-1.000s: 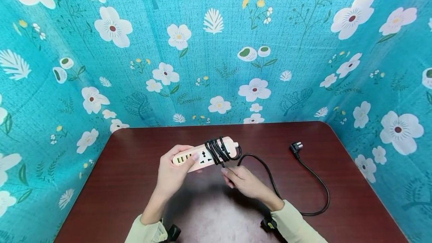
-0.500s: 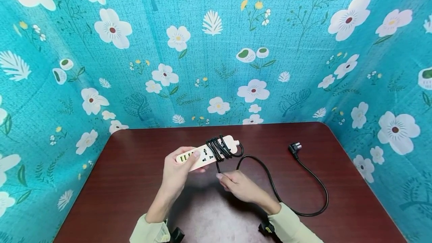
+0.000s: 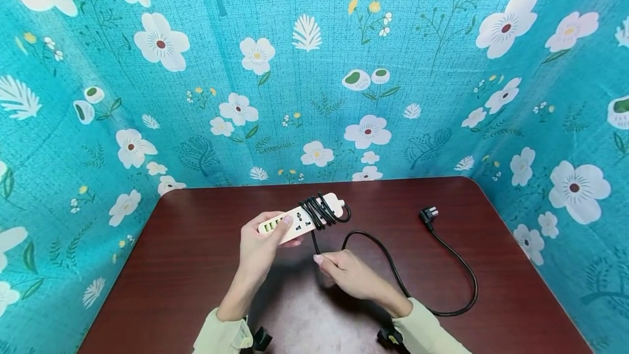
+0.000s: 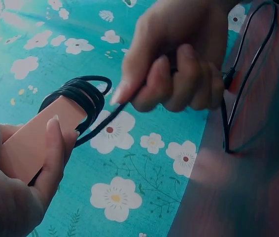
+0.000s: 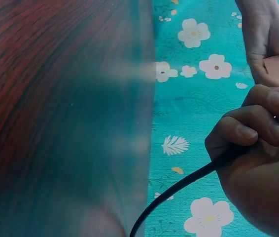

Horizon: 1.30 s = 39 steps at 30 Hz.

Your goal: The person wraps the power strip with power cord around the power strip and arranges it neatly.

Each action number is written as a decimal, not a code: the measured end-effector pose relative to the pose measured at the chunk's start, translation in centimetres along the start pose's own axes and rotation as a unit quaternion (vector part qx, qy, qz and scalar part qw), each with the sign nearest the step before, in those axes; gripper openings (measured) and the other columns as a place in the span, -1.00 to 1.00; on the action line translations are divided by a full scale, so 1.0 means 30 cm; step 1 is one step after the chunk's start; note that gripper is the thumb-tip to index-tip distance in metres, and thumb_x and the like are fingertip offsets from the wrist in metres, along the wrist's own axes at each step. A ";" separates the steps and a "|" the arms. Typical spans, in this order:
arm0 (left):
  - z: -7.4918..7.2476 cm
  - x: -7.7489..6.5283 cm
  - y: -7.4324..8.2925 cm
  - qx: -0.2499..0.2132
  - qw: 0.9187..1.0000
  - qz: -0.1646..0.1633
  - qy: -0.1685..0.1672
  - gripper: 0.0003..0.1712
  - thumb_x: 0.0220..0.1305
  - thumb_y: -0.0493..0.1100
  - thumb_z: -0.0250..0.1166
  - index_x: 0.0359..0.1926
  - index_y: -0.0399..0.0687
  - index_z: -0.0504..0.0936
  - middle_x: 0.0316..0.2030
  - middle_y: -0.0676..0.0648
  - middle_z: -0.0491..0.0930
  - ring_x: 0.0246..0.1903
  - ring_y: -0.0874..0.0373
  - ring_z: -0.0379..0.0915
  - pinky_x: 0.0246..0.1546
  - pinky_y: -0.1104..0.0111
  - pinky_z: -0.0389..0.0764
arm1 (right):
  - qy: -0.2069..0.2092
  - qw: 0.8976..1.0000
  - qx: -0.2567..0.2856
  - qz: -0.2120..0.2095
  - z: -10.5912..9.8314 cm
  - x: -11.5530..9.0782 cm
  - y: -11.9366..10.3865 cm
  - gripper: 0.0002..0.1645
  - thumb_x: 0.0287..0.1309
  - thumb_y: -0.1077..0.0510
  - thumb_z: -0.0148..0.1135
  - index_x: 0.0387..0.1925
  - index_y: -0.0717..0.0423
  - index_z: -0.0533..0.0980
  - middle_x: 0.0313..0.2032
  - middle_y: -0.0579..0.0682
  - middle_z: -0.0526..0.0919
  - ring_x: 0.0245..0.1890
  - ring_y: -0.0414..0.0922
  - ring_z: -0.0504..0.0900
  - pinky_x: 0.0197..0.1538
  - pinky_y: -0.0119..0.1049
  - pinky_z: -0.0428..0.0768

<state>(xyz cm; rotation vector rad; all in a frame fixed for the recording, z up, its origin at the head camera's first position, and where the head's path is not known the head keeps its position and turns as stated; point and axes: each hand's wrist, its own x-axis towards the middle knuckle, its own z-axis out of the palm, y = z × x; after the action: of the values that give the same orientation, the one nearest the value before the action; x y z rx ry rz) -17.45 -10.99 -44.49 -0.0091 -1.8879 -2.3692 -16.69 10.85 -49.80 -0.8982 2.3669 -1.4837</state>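
Right hand [image 3: 352, 275] has moved slightly farther from the power strip [image 3: 301, 224] since one second ago, its fingers curled around the black cord [image 3: 315, 241]. Left hand [image 3: 257, 246] grips this strip above the tabletop [image 3: 191, 266]. Winding or unwinding seems in hand; next move probably calls for guiding the cord evenly around.

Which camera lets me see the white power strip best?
The head view: the power strip shows its sockets and wrapped cord. The left wrist view shows its plain back, partly covered; the right wrist view, just a small bit at the edge.
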 end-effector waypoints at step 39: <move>-0.088 0.057 -0.038 0.176 0.971 0.088 0.139 -0.65 0.20 -0.09 0.60 -0.04 -0.11 0.76 -0.32 -0.35 0.75 -0.57 0.05 0.77 -0.59 0.42 0.69 | 0.082 0.971 -0.224 -0.006 -0.043 -0.027 -0.040 -0.70 0.62 0.01 0.05 -0.36 -0.08 0.39 -0.56 -0.33 0.12 -0.56 -0.41 0.16 -0.45 -0.47 0.24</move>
<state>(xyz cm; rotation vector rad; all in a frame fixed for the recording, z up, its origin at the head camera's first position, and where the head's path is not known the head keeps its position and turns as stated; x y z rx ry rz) -19.08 -13.45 -46.07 0.1676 -2.0387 -1.7893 -16.19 11.91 -48.27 -0.9078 2.8903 -1.0758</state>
